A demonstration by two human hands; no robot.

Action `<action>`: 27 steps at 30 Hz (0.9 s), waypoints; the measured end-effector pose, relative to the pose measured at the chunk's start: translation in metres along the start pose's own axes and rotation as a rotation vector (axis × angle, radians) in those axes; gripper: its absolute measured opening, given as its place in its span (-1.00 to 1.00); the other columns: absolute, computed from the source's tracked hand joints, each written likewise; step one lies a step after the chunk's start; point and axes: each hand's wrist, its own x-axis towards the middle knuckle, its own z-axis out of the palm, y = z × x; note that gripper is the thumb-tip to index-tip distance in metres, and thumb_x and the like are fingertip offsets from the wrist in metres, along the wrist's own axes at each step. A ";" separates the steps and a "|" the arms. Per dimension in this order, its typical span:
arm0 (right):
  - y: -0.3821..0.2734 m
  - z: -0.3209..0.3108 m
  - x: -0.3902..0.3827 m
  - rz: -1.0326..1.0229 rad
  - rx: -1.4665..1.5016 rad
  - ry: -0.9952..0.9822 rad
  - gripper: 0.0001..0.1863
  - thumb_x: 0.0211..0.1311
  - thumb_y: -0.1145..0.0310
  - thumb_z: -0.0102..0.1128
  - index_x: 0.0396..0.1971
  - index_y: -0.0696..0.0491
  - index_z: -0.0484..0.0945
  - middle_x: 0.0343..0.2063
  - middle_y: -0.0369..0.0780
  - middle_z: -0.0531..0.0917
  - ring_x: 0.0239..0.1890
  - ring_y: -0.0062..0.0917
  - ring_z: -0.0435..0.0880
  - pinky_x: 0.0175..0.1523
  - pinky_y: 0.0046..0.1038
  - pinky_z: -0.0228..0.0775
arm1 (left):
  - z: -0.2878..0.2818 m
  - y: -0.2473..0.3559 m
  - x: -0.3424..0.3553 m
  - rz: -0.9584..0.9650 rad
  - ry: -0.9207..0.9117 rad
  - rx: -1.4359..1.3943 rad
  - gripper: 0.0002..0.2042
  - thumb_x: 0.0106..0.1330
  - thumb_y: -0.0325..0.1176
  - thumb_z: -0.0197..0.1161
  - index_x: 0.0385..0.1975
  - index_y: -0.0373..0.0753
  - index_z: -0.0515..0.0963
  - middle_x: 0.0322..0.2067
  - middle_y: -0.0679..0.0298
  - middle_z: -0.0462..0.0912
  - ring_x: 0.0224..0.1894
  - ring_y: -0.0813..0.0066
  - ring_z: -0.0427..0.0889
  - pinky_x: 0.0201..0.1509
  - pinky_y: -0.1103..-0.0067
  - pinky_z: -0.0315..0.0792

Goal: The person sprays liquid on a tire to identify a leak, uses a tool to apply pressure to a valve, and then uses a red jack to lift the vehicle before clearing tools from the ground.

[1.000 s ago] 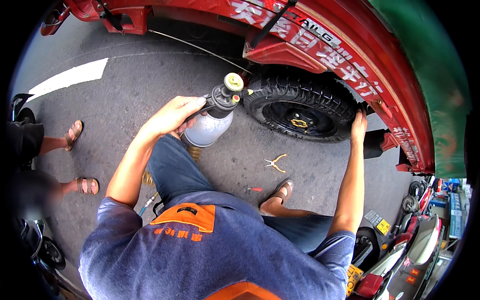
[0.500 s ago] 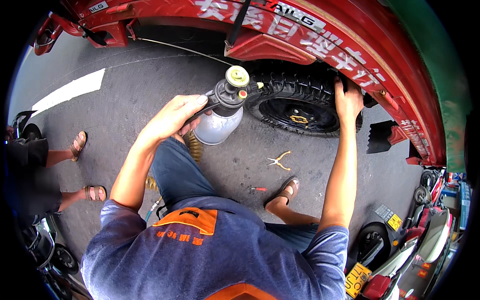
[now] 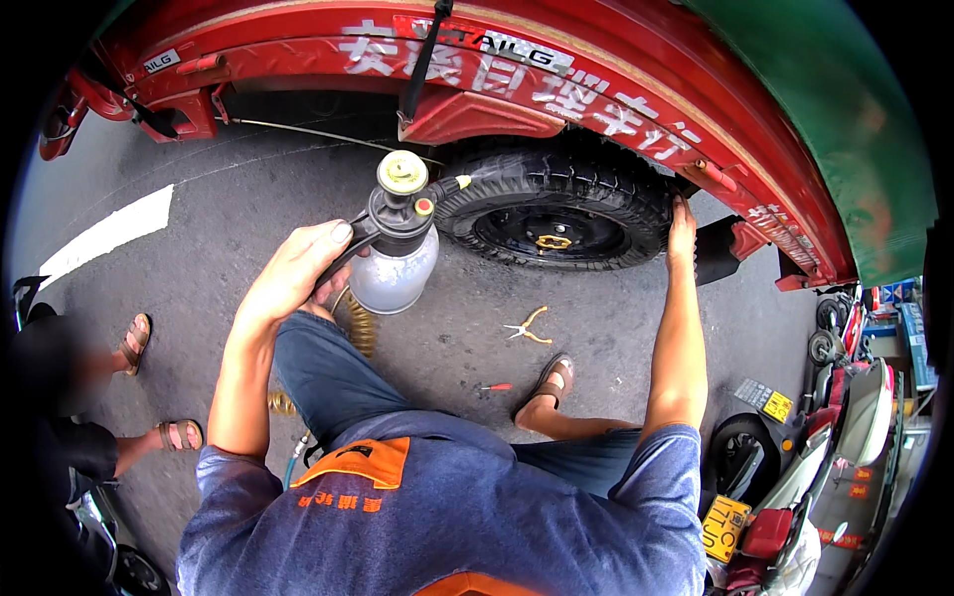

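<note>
- Pump sprayer (image 3: pixel 402 226), 11 o'clock: smooth plastic.
- Tyre (image 3: pixel 545 181), 1 o'clock: treaded rubber, wet-looking sheen.
- Vehicle side panel (image 3: pixel 497 87), 12 o'clock: glossy painted metal.
- T-shirt (image 3: pixel 437 536), 6 o'clock: matt cloth.
- Asphalt (image 3: pixel 447 358), centre: rough, matt.

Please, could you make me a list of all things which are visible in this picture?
Vehicle: 1, red, top
Cover: 1, green, upper right
Wheel: 1, black, under the vehicle's side
Spray bottle: 1, whitish with black top, left of the wheel
Pliers: 1, yellow-handled, on the ground
Small tool: 1, red-handled, below the pliers
Coiled hose: golden, below the spray bottle
Road marking: 1, white, left
Bystander's sandals: 2, brown, left
Parked two-wheelers: several, mixed colours, lower right
Shirt: 1, blue and orange, bottom
Trousers: dark blue, lower centre
Left hand: 1, bare, gripping the spray bottle
Right hand: 1, bare, at the wheel's right edge
</note>
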 end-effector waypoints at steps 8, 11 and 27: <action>-0.038 0.003 -0.003 -0.019 -0.351 0.049 -0.52 0.34 0.09 -0.06 0.09 0.09 0.52 0.05 0.03 0.57 0.14 -0.13 0.52 0.23 -0.29 0.27 | -0.012 -0.009 -0.004 -0.025 0.041 0.087 -0.51 0.43 0.07 -0.04 -0.28 -0.30 0.56 -0.71 0.42 0.41 -0.75 0.75 0.29 -0.66 0.74 0.16; -0.091 0.048 -0.011 -0.269 -0.387 -0.024 -0.50 0.32 0.03 0.00 0.09 0.08 0.51 0.06 0.04 0.54 0.15 -0.04 0.45 0.23 -0.19 0.25 | -0.012 -0.018 0.000 -0.089 0.052 0.133 -0.52 0.43 0.07 -0.04 -0.29 -0.30 0.56 -0.71 0.43 0.39 -0.74 0.75 0.28 -0.66 0.74 0.16; -0.073 0.060 -0.011 -0.205 -0.325 0.175 -0.54 0.18 0.02 0.15 -0.06 0.04 0.61 -0.08 -0.04 0.64 -0.01 -0.06 0.58 0.07 -0.21 0.38 | -0.006 -0.005 0.017 -0.006 0.037 0.053 -0.50 0.43 0.08 -0.05 -0.29 -0.31 0.56 -0.70 0.41 0.41 -0.74 0.75 0.29 -0.66 0.75 0.15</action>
